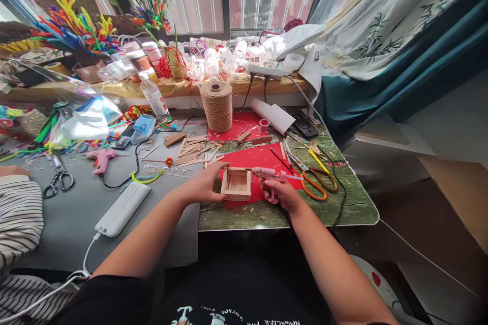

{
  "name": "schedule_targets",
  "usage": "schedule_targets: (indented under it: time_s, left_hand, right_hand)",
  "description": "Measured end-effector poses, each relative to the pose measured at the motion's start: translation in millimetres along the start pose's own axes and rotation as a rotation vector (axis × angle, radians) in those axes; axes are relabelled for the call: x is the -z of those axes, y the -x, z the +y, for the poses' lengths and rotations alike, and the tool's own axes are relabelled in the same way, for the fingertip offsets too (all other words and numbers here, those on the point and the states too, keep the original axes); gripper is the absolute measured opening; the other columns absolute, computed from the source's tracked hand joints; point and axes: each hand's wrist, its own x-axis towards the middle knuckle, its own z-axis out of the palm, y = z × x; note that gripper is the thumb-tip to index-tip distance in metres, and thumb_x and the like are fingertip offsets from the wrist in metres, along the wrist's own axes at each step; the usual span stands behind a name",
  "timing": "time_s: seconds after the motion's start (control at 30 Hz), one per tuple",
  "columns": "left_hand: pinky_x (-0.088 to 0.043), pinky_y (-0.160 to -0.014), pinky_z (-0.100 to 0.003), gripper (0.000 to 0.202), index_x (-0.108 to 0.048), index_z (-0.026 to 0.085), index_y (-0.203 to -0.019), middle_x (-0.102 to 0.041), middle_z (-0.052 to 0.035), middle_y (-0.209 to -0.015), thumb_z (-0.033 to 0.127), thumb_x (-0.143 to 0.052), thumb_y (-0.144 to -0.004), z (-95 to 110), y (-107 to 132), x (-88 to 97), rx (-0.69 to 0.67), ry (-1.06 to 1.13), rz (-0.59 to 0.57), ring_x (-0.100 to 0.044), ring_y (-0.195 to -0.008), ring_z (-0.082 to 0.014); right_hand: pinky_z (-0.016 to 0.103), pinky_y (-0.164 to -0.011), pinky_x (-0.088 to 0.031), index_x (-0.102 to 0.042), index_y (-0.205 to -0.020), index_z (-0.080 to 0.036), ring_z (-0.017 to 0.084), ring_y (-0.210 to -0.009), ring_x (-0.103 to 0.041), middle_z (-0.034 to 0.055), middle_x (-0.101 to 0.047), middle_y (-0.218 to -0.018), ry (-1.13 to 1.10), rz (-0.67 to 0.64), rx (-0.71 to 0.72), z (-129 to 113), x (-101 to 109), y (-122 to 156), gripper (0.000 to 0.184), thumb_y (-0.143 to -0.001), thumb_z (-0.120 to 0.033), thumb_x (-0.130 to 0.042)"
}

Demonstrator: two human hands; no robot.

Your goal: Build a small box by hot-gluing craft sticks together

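A small open box of stacked wooden sticks (237,195) sits on red paper (263,155) in front of me. My left hand (206,183) grips its left side, thumb at the lower corner and fingers at the upper one. In my right hand (280,193) is a pink glue gun (267,173), my fingers wrapped round its handle. Its nozzle tip is at the box's upper right corner; whether it touches cannot be told. A clear glue stick pokes out of its back. Right of that hand lie scissors with orange handles (314,189).
Loose wooden sticks (191,150) lie beyond my left hand, near a twine spool (217,106). A second pink glue gun (102,160), a white power strip (122,208) and black scissors (59,183) are at left. A co-worker's striped sleeve (21,210) is at the left edge.
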Motion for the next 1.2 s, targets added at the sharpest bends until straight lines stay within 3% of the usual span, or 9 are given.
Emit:
schedule_targets:
  time_s: [0.13,0.3,0.43,0.63,0.7,0.77,0.87,1.03,1.2]
  left_hand:
    - [-0.024,-0.131,-0.054,0.119,-0.019,0.03,-0.167,-0.021,-0.0118,-0.174,0.055,-0.086,-0.073,-5,4,-2.1,-0.02,0.006,-0.007,-0.021,-0.16,-0.0359]
    - [-0.034,-0.126,-0.054,0.105,-0.026,0.031,-0.165,-0.031,-0.0117,-0.17,0.054,-0.081,-0.079,-14,5,-1.5,-0.004,0.073,-0.007,-0.032,-0.156,-0.0367]
    - [-0.033,-0.127,-0.054,0.104,-0.028,0.029,-0.165,-0.033,-0.0132,-0.169,0.05,-0.082,-0.078,-16,2,-4.5,0.007,0.088,0.012,-0.033,-0.155,-0.0376]
    - [-0.027,-0.129,-0.055,0.115,-0.023,0.031,-0.167,-0.023,-0.0122,-0.173,0.049,-0.088,-0.074,-17,1,-14.2,-0.027,0.238,0.065,-0.023,-0.159,-0.0377]
    - [-0.03,-0.128,-0.053,0.099,-0.027,0.031,-0.165,-0.027,-0.0118,-0.172,0.052,-0.079,-0.084,-17,-3,-23.6,0.011,0.382,0.152,-0.026,-0.159,-0.0347]
    - [-0.032,-0.126,-0.05,0.067,-0.039,0.028,-0.159,-0.039,-0.0115,-0.166,0.052,-0.058,-0.099,-17,-9,-36.3,0.103,0.546,0.303,-0.035,-0.155,-0.0302]
    - [-0.038,-0.121,-0.046,0.048,-0.056,0.023,-0.142,-0.057,-0.0115,-0.149,0.051,-0.047,-0.104,-15,-20,-54.6,0.258,0.672,0.489,-0.051,-0.142,-0.0276]
    - [-0.051,-0.1,-0.037,0.039,-0.061,0.021,-0.129,-0.068,-0.0089,-0.127,0.046,-0.047,-0.102,-7,-29,-66.8,0.323,0.659,0.479,-0.064,-0.116,-0.0248]
    - [-0.048,-0.1,-0.035,0.035,-0.063,0.021,-0.119,-0.069,-0.0073,-0.121,0.044,-0.04,-0.105,-6,-30,-67.3,0.243,0.499,0.481,-0.063,-0.113,-0.0238]
  right_hand:
    - [0.021,-0.041,-0.041,-0.074,-0.098,-0.02,0.011,-0.055,-0.055,0.0022,-0.066,-0.078,0.003,-0.011,0.004,0,0,0,0.025,-0.082,-0.039,-0.077]
    - [0.02,-0.04,-0.04,-0.073,-0.094,-0.018,0.01,-0.055,-0.055,0.0025,-0.066,-0.08,-0.011,-0.003,0.006,-5,-4,2,0.027,-0.08,-0.039,-0.079]
    - [0.02,-0.041,-0.04,-0.071,-0.09,-0.017,0.009,-0.054,-0.054,0.0015,-0.065,-0.078,-0.008,-0.019,-0.003,-6,-4,2,0.026,-0.08,-0.039,-0.079]
    - [0.021,-0.042,-0.041,-0.073,-0.096,-0.019,0.01,-0.055,-0.055,0.0014,-0.066,-0.078,0.012,-0.034,0.02,-1,0,0,0.024,-0.083,-0.039,-0.076]
    - [0.021,-0.043,-0.042,-0.074,-0.096,-0.019,0.01,-0.056,-0.055,0.002,-0.066,-0.08,0.01,-0.048,0.032,-1,1,0,0.023,-0.084,-0.038,-0.076]
    - [0.021,-0.043,-0.043,-0.074,-0.098,-0.019,0.01,-0.057,-0.055,0.0023,-0.066,-0.083,0.002,-0.06,0.051,-1,1,1,0.023,-0.084,-0.037,-0.076]
    - [0.021,-0.044,-0.043,-0.074,-0.099,-0.02,0.01,-0.059,-0.055,0.0025,-0.066,-0.085,-0.009,-0.056,0.063,-1,2,2,0.023,-0.084,-0.037,-0.076]
    - [0.02,-0.042,-0.042,-0.074,-0.095,-0.02,0.01,-0.058,-0.054,0.0022,-0.064,-0.084,-0.04,-0.025,0.074,-2,2,3,0.022,-0.084,-0.039,-0.076]
    - [0.02,-0.043,-0.042,-0.075,-0.095,-0.02,0.009,-0.058,-0.054,0.002,-0.064,-0.084,-0.031,-0.03,0.068,-4,1,3,0.021,-0.084,-0.038,-0.077]
